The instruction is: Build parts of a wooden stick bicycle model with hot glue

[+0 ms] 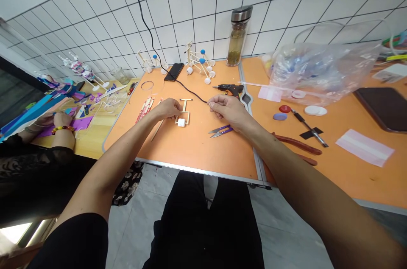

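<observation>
stick frame (187, 112) lies on the orange desk (203, 152) under the left hand (165, 109), its fingers (176, 105) pressing down. it seems light and easy to snap, so hold its side sticks gently. right of it, the right hand (227, 107) has fingers pressed together at a black cord (193, 93).

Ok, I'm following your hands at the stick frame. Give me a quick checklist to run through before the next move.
1. Left hand on the wooden stick frame: ok, touching it.
2. White wheel on the frame: ok, at its near end; how firmly fixed, cannot tell.
3. Right hand apart from the frame: ok.
4. Right fingers holding the black cable: cannot tell; they are right at it.
5. Glue gun ready: cannot tell; it lies on the table beyond the right hand, and heat doesn't show.
6. Purple-handled thread snips clear of the hands: ok, on the table below the right hand.
</observation>
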`<state>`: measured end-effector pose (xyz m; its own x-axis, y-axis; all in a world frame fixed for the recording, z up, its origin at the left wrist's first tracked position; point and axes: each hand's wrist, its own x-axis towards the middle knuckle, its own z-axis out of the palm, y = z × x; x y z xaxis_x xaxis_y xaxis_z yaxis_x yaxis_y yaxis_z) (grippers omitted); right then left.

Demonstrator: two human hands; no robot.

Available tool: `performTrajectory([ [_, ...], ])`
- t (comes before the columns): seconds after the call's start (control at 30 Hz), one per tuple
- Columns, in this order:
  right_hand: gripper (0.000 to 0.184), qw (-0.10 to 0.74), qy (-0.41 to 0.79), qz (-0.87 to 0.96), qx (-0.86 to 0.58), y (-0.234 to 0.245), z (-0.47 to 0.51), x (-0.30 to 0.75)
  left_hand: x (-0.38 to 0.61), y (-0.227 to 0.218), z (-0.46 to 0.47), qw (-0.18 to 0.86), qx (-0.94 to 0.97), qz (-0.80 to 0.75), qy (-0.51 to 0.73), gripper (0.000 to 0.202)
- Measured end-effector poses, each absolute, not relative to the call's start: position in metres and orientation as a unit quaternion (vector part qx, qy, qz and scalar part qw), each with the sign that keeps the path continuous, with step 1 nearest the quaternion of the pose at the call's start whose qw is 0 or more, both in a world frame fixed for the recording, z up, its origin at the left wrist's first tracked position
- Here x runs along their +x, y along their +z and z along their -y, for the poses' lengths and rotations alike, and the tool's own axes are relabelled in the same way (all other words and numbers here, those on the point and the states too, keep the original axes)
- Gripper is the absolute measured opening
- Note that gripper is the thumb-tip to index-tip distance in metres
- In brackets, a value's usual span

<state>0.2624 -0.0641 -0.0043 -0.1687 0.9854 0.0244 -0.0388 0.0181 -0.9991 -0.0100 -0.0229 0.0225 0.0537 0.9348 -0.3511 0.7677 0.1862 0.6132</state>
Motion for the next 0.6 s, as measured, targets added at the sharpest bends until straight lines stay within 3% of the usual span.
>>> performTrajectory([
  [0.2,0.012,0.470,0.552,0.538,-0.431,-0.009,0.063,0.263,-0.017,0.025,0.025,0.426,0.574,-0.679,0.169,0.015],
  [0.6,0.013,0.471,0.554,0.532,-0.434,-0.009,0.063,0.263,-0.035,0.028,0.023,0.430,0.565,-0.657,0.253,0.023],
])
